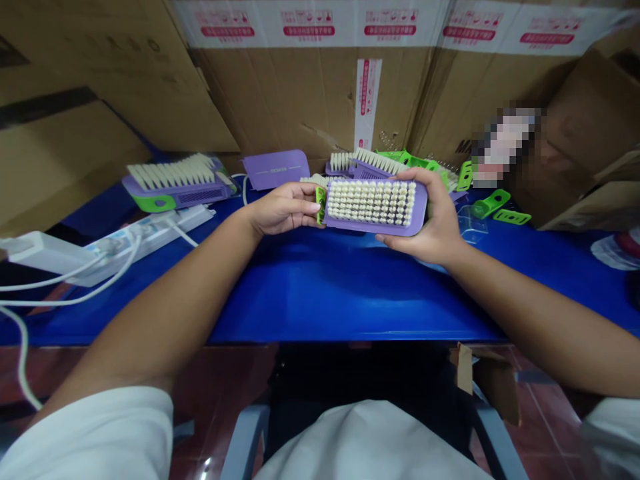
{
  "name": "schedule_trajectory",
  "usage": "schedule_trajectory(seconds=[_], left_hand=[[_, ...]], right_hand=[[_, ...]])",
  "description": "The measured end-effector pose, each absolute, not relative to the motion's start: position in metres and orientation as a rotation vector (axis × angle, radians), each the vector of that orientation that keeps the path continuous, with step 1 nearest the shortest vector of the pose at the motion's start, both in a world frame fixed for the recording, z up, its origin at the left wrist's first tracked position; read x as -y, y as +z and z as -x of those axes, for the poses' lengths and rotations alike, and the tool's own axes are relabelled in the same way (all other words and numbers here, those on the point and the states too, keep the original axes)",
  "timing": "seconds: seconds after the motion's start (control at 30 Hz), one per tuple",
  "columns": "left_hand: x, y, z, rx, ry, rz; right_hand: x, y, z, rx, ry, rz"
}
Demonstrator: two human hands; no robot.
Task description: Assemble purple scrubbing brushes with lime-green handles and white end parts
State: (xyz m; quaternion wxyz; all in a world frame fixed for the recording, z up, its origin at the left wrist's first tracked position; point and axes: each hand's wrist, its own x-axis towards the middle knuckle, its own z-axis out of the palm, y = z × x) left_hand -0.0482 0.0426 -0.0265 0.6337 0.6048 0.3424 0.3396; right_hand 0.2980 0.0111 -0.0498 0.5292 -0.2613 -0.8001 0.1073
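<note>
Both hands hold a purple scrubbing brush (pixel 371 205) above the blue table, its cream bristles facing up. My left hand (pixel 283 209) pinches the brush's left end at a green clip (pixel 321 205). My right hand (pixel 427 213) wraps around the purple back at the right end. Behind the brush lies a heap of similar purple brushes (pixel 365 163) with green parts, partly hidden by the held brush and my right hand. To the left rests another assembled brush (pixel 175 180), and a flat purple panel (pixel 276 169) stands near it.
Loose green plastic parts (pixel 493 203) and a clear plastic piece (pixel 473 224) lie on the blue table (pixel 350 287) at right. A white power strip (pixel 150 240) with cables sits at left. Cardboard boxes (pixel 310 93) form the back wall.
</note>
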Motion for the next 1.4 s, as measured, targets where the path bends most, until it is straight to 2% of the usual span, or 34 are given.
schedule_trajectory(seconds=[0.47, 0.83, 1.1, 1.4], left_hand=[[-0.042, -0.002, 0.027, -0.887, 0.969, -1.347], [-0.038, 0.012, 0.028, -0.891, 1.111, -1.265], [-0.022, -0.013, 0.010, -0.949, 1.097, -1.220], [-0.018, -0.016, 0.003, -0.965, 1.129, -1.232]], right_hand=[[-0.059, -0.051, -0.313, 1.922, 0.319, 0.689], [-0.084, -0.007, -0.312, 2.094, 0.357, 0.694], [-0.063, -0.043, -0.315, 2.063, 0.284, 0.769], [-0.066, -0.044, -0.323, 2.095, 0.233, 0.725]])
